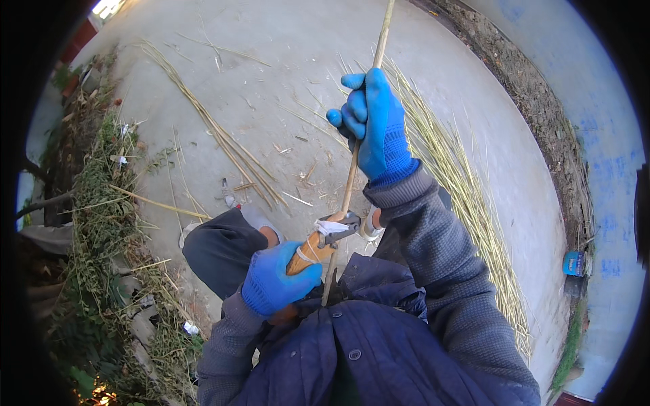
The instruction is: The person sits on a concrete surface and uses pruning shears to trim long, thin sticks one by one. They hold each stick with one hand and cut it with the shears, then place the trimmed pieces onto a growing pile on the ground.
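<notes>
Where the concrete ground (284, 74) fills most of the head view, it is bordered on the left by a bank of weeds and dry plant litter (101, 223) and on the right by a strip of soil below a blue-painted wall (609, 135). A broad spread of pale split strips (467, 203) is laid on the ground to the right of the person, and a thinner bundle of long stalks (223, 142) is laid to the left. A small blue container (574, 262) is seen near the wall.

A long thin cane (352, 169) is held upright, running from the person's lap to the top edge of the view. The right hand (374, 122), in a blue glove, is closed around the cane at its upper part, with the fingers partly loose. The left hand (277, 281), also gloved in blue, is closed on the wooden handle of a knife (325, 240). The handle is bound with white cord, and the metal part of the knife is set against the cane just above the lap.
</notes>
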The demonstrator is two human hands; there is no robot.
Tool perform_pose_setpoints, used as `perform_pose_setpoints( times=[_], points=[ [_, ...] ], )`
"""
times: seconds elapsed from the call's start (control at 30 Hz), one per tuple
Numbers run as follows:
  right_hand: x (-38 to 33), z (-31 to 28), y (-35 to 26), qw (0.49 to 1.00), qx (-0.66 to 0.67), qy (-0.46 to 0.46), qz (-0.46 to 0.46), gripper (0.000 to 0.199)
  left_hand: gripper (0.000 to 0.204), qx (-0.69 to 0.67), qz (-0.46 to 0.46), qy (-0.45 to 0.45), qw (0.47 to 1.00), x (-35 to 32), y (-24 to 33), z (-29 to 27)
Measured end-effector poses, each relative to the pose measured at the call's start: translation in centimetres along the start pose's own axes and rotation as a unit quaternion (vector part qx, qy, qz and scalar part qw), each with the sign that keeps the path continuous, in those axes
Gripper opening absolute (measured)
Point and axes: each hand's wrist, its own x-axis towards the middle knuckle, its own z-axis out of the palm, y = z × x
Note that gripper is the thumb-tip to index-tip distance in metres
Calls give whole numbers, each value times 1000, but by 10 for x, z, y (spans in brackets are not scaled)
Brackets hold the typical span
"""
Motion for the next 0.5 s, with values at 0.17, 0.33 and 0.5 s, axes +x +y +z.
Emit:
perform_pose_setpoints(
  times=[0.17, 0.33, 0.5],
  points=[
    [7, -27, -6, 987, -82, -107, -82, 48, 31, -123, -72, -43, 989, 21, 9, -14],
    [-67, -55, 22, 956, -265, 32, -120, 43, 32, -186, -87, -47, 978, 45, 22, -26],
    [-144, -66, 79, 958, -273, -83, -15, 40, 30, -198, -64, -32, 978, 73, 25, -17]
  ],
)
